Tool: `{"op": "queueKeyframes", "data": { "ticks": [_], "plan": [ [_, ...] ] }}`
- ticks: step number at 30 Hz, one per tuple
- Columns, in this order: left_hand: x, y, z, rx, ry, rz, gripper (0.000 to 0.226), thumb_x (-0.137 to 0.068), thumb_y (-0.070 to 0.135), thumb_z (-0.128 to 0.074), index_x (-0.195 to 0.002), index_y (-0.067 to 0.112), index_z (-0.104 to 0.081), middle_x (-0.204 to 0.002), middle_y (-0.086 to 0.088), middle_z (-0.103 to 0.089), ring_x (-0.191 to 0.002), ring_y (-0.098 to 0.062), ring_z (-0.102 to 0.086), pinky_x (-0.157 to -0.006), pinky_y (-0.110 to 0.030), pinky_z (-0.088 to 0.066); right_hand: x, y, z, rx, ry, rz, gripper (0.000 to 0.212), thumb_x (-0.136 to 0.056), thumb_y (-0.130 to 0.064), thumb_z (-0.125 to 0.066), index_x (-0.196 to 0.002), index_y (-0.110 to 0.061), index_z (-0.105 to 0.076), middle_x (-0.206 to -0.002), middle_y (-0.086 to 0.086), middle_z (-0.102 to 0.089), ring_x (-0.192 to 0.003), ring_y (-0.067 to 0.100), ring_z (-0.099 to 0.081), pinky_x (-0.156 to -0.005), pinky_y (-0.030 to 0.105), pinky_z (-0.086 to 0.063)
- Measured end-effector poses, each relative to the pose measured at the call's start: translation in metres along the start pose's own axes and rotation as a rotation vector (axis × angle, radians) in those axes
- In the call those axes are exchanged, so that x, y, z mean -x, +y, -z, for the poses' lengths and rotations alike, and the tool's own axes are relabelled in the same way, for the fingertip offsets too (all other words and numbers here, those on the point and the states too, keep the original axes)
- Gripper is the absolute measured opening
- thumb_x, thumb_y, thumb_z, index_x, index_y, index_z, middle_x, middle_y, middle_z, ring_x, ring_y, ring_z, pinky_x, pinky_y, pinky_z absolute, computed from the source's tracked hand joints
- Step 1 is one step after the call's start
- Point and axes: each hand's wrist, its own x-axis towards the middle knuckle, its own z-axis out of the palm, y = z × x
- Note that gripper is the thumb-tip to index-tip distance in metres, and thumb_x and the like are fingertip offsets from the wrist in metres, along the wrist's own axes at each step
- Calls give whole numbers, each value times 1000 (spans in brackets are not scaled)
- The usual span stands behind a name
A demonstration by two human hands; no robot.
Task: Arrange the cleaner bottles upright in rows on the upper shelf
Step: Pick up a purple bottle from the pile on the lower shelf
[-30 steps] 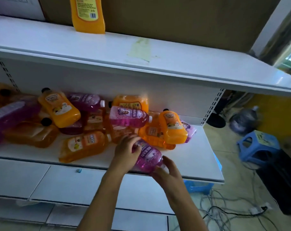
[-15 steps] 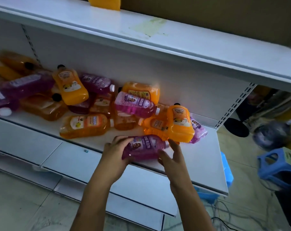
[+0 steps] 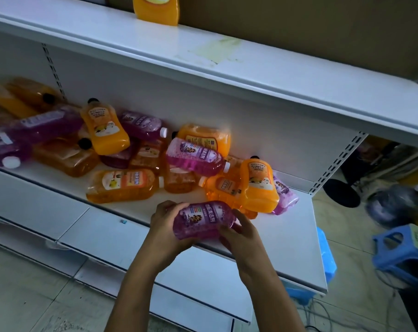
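Both hands, left (image 3: 166, 224) and right (image 3: 239, 236), had fingers wrapped around a purple bottle (image 3: 203, 219) lying sideways at the lower shelf's (image 3: 287, 236) front edge. One orange bottle (image 3: 156, 9) stood on the upper shelf (image 3: 251, 65); the pile (image 3: 155, 152) remained, so the task had barely begun.

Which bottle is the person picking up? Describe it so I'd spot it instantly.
Look at the white lower shelf heaped with toppled bottles. At its front edge, both hands, left hand and right hand, hold a purple bottle lying sideways. It is the only bottle being held, apart from the pile.
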Motion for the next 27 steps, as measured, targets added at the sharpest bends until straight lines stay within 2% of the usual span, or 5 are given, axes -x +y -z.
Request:
{"op": "queueKeyframes", "data": {
  "ticks": [9, 13, 17, 21, 27],
  "plan": [
    [22, 18, 39, 77, 185, -171, 62, -70, 22, -85, -116, 41, -48, -132, 16, -29, -127, -6, -41, -83, -14, -54, -1, -17, -58, -157, 6, 91, 65, -78, -15, -82, -130, -38, -50, -105, -12, -70, -97, 15, -72, -78, 43, -63],
    [32, 22, 72, 175, 264, -210, 68, -68, 25, -85, -123, 37, -47, -138, 11, -31, -131, -8, -41, -87, -16, -53, -8, -30, -106, -210, -17, 152, 70, -77, -11, -81, -134, -35, -47, -119, -3, -64, -104, 15, -70, -74, 32, -61],
    [43, 11, 114, 478, 227, -209, 79, -71, 21, -82, -139, 25, -42, -144, 2, -44, -133, -19, -47, -99, -30, -50, -14, -45, -142, -242, -120, 176, 76, -77, -6, -77, -140, -34, -45, -124, 0, -62, -108, 20, -69, -81, 43, -61],
    [50, -4, 159, 594, 181, -154, 91, -68, 21, -85, -144, 35, -37, -136, 16, -55, -127, -14, -55, -96, -30, -52, -15, -70, -178, 12, -266, 347, 81, -73, -11, -80, -143, -34, -44, -124, -7, -63, -112, 15, -66, -88, 45, -60],
    [58, -13, 219, 538, 265, -164, 96, -61, 36, -85, -140, 56, -34, -134, 24, -54, -121, -9, -59, -85, -27, -56, 1, -97, -250, 165, -457, 487, 76, -82, 2, -76, -143, -33, -45, -140, -8, -52, -115, 3, -62, -79, 25, -59]
  ]
}}
